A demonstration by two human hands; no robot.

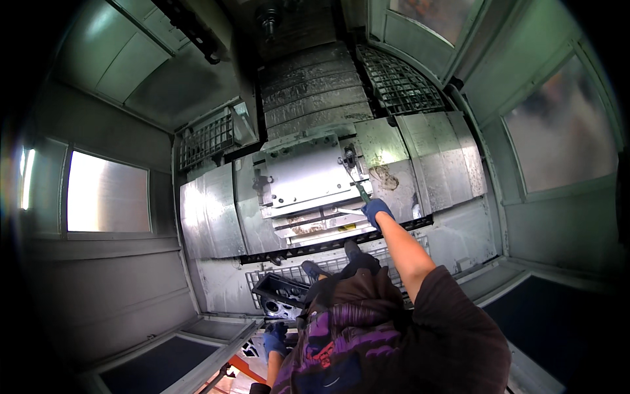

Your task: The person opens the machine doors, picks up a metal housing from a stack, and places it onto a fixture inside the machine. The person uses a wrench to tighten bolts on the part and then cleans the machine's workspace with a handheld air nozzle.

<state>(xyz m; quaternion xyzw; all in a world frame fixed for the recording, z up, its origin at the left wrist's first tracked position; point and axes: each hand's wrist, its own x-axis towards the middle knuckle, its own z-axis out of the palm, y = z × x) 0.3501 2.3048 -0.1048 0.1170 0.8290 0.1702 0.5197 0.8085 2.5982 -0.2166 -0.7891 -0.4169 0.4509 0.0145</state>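
My right hand (378,213), in a blue glove, reaches out over the machine table and is closed around a slim green-handled tool (363,192). The tool's thin far end points at a dark clamp (350,157) on the right edge of a shiny metal plate (305,172); whether it touches the clamp I cannot tell. Beside the same hand, a pale bar (348,211) lies along the plate's near side. My left hand (275,338), also gloved in blue, is low by my side near the door sill. Its fingers are too small and dark to read.
A black box-like holder (282,294) with round holes stands by my feet on a metal grating (259,279). Sloping metal covers (210,210) flank the table. A spindle (269,21) hangs at the back. Windowed walls (558,131) enclose both sides.
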